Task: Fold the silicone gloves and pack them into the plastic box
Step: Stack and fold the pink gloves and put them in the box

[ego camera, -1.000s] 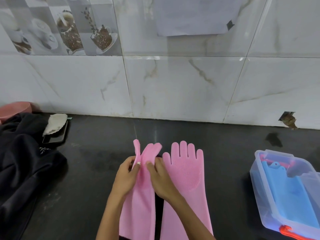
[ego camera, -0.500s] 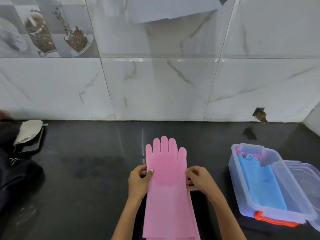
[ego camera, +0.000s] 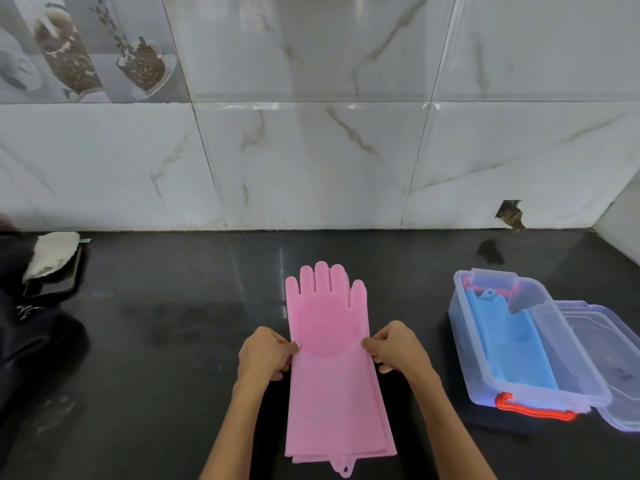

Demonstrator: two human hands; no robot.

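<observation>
From the head camera, the pink gloves (ego camera: 332, 368) lie stacked one on the other, flat on the black counter (ego camera: 180, 341), fingers pointing toward 12 o'clock and cuffs toward 6 o'clock at the near edge of the view. The bristled palm patch of the top glove faces up. The left hand (ego camera: 265, 353) sits at 9 o'clock of the stack and pinches its left edge, thumb on top at the level of the palm patch. The right hand (ego camera: 394, 348) sits at 3 o'clock and pinches the right edge at the same level, fingers curled under. The stack lies between the two hands, both touching it.

At 3 o'clock from the gloves, well apart from the right hand, stands the clear plastic box (ego camera: 464, 334), open, with a blue glove (ego camera: 509, 341) lying inside. Its clear lid (ego camera: 609, 375) leans against its right side, and an orange clasp (ego camera: 533, 408) shows at the near end. At 9 o'clock, far left, lie dark cloth (ego camera: 31, 344) and a phone (ego camera: 55, 285) under something pale.
</observation>
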